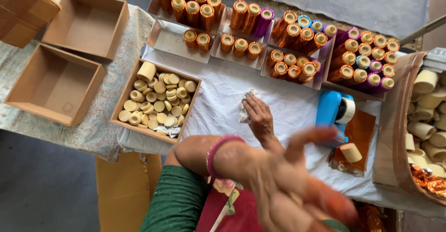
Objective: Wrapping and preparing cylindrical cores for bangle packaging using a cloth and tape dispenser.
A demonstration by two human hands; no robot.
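On the white cloth (288,106), the left hand (259,118) lay flat with its fingers spread, the fingertips pressing a crumpled white rag (245,106); it gripped nothing. The right hand (288,181) was raised close to the camera and blurred, one finger stretched toward the blue tape dispenser (333,111); whether it held anything could not be told. A pink bangle (218,148) sat on that wrist.

Left of the rag stood a wooden box (121,104) filled with pale round discs (158,102). Behind it, metal trays (169,39) held rows of foil-wrapped rolls (241,46), mostly orange with a few purple and blue. Right of the dispenser a bare cream roll (350,152) rested on an orange foil sheet (364,134), and farther right a bag (395,134) bulged with more unwrapped cream rolls (425,106). Two empty boxes (55,83) sat at the far left.

The likeliest trouble, as I judged it, was the blurred hand swinging across the crowded table: it could have clipped the dispenser or knocked the loose roll off its foil, since the roll lay near the table's edge. The upright wrapped rolls stood tightly packed, so one bump might have toppled a row.
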